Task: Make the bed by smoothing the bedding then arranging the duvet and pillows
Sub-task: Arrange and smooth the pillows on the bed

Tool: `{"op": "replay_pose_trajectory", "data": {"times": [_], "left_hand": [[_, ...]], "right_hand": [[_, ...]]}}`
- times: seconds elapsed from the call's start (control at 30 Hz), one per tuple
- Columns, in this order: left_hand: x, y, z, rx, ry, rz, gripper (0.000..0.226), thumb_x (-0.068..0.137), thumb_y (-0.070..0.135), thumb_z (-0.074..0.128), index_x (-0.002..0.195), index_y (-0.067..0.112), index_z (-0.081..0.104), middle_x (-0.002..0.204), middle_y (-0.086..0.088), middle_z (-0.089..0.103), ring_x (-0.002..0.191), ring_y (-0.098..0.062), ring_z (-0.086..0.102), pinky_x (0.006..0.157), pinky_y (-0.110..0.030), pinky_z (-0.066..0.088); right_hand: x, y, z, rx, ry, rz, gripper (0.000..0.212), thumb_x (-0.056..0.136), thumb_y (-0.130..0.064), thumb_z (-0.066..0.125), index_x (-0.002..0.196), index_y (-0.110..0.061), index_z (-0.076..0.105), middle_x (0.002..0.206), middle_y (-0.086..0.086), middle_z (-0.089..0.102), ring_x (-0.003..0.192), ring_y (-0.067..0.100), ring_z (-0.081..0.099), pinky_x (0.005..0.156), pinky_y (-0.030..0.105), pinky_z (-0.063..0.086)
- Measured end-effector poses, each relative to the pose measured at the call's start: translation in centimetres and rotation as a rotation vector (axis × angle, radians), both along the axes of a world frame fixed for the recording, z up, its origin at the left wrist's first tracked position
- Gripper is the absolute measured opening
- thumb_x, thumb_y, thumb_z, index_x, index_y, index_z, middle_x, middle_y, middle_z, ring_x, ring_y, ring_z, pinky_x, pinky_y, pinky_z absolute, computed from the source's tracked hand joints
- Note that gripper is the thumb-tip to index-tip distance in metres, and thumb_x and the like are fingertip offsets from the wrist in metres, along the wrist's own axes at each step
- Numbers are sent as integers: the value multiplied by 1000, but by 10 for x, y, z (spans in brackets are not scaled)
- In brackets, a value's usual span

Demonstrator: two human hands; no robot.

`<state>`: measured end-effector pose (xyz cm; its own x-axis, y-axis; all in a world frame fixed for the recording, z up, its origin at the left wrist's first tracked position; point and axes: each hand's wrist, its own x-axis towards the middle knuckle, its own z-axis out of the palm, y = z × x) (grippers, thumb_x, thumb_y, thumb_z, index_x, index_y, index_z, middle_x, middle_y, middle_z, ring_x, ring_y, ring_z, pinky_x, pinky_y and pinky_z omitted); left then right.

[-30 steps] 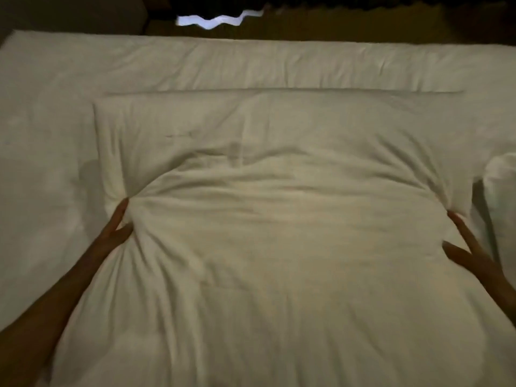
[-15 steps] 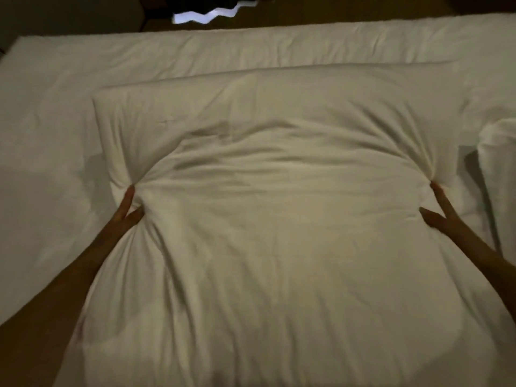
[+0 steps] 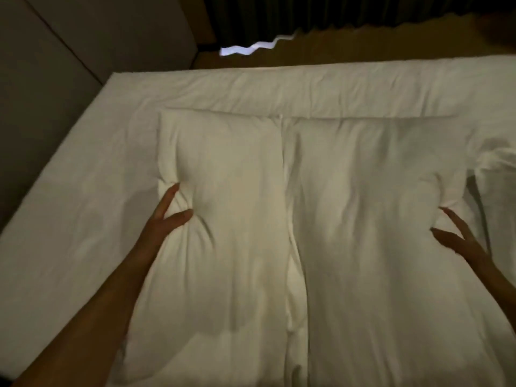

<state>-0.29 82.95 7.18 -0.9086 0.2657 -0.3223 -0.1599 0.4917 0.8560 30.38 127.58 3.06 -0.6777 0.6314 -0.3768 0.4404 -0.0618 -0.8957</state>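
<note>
A bulky white duvet lies across the white-sheeted bed, with a deep vertical crease running down its middle. My left hand presses into the duvet's left side, fingers straight and thumb spread, and the fabric wrinkles around it. My right hand touches the duvet's right side the same way, fingers straight and spread. A second white pillow or bedding bulge shows at the right edge, partly cut off.
A folded band of white bedding runs along the far edge of the bed. Dark wall panels stand at the left. Dark curtains hang beyond the bed, above a bright strip of light on the floor.
The duvet has buckled into two halves with a crease down its middle. Both hands stay at its sides. The view has shifted, and the bed's left edge and the wall now show.
</note>
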Motion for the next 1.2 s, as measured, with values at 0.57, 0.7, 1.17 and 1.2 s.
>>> {"op": "replay_pose_trajectory", "data": {"times": [0.57, 0.7, 1.17, 1.2], "left_hand": [[136, -302, 243, 165, -41, 156, 85, 65, 36, 72, 144, 49, 41, 139, 11, 48, 124, -14, 48, 99, -28, 37], [160, -407, 263, 180, -19, 246, 81, 66, 37, 70, 140, 51, 40, 137, 9, 49, 124, -16, 48, 101, -30, 38], [130, -581, 247, 251, 3, 581, 62, 86, 22, 70, 135, 52, 46, 149, 4, 42, 125, -18, 45, 97, -33, 39], [118, -586, 245, 244, 14, 601, 59, 90, 18, 67, 134, 51, 45, 150, 4, 41, 124, -17, 44, 97, -32, 38]], "right_hand": [[4, -330, 220, -3, 103, 159, 52, 82, -16, 72, 127, -31, 52, 126, 2, 57, 115, 22, 54, 92, 35, 38], [-15, -416, 265, 41, 123, 282, 51, 85, -9, 68, 128, -30, 51, 126, 1, 55, 111, 18, 54, 92, 36, 38], [-168, -592, 288, 31, 30, 554, 40, 85, -2, 66, 113, -29, 59, 115, 1, 63, 97, 15, 61, 77, 28, 45], [-185, -599, 286, 36, 22, 573, 41, 85, -1, 65, 117, -26, 58, 115, 1, 62, 97, 13, 60, 77, 26, 44]]}}
